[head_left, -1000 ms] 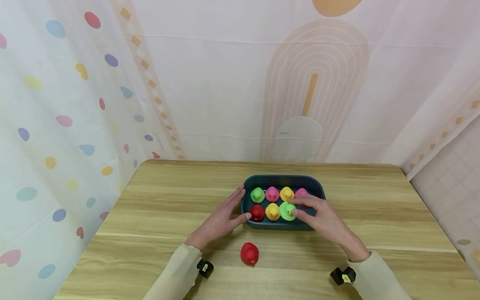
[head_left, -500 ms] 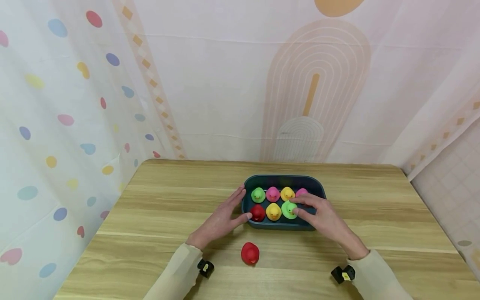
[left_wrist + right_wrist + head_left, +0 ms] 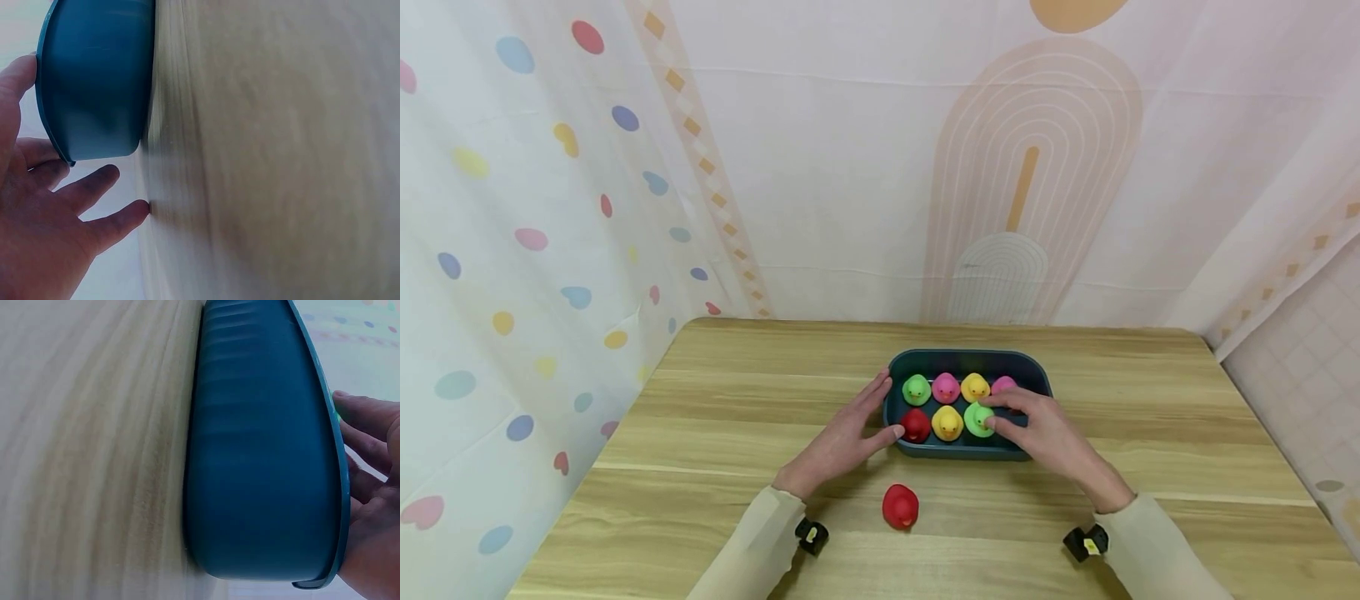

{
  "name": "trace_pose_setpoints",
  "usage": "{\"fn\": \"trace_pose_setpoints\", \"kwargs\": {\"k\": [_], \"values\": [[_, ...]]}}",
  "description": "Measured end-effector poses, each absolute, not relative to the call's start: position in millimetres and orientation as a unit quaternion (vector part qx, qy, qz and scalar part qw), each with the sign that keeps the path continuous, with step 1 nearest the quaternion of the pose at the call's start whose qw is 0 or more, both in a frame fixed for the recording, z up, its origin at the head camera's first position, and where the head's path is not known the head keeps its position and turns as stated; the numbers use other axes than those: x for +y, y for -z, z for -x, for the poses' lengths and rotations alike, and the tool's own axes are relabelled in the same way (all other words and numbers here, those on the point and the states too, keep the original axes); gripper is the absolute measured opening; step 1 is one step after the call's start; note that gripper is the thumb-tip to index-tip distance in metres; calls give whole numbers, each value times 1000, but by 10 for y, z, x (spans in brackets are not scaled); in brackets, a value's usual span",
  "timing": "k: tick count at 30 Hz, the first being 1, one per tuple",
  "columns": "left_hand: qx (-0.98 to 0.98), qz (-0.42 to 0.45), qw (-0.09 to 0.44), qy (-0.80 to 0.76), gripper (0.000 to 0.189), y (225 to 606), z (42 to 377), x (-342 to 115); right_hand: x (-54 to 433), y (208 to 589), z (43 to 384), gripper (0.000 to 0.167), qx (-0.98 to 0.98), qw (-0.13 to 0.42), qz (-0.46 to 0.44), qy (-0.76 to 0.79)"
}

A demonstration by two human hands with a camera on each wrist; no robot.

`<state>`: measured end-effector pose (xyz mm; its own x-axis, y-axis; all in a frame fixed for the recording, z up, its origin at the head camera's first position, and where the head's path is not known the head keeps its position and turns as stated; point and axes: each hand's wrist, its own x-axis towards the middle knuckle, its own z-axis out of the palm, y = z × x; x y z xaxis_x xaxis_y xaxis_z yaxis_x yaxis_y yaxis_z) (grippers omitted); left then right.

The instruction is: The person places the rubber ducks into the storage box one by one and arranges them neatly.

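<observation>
A dark blue-green plastic tray (image 3: 962,452) holds several rubber ducks in two rows. My left hand (image 3: 833,450) lies at the tray's left end, thumb at the front rim and fingers spread along the side; in the left wrist view the fingers (image 3: 90,190) look nearly straight. Over the tray's right part, my right hand (image 3: 1051,433) pinches a green rubber duck (image 3: 977,421) in the front row between thumb and fingers. Beside that duck sit a yellow duck (image 3: 947,424) and a red duck (image 3: 915,426). The right wrist view shows mostly the tray wall (image 3: 262,444), which hides the ducks.
Behind are a second green duck (image 3: 916,390), a pink duck (image 3: 946,388), another yellow duck (image 3: 975,387) and a partly covered pink duck (image 3: 1003,385). One red duck (image 3: 900,507) lies on the wooden table (image 3: 737,392) in front of the tray. A patterned curtain (image 3: 850,167) hangs behind.
The green duck under my right hand has shifted slightly right and sits a little lower in the tray, a bit farther from the yellow one. The left hand has stayed in place.
</observation>
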<state>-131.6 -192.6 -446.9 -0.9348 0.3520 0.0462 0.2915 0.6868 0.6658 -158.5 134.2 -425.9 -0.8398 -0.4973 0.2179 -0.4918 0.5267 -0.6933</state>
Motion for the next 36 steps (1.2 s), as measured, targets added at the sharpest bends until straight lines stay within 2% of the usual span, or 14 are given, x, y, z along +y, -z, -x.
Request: {"fn": "trace_pose_setpoints", "kwargs": {"k": [16, 36], "values": [[915, -176, 39, -360, 80, 4473, 1314, -1941, 1285, 4236, 1693, 24, 887, 6, 301, 351], [914, -175, 43, -363, 82, 4486, 1302, -1936, 1226, 4220, 1766, 21, 904, 51, 290, 310]]}}
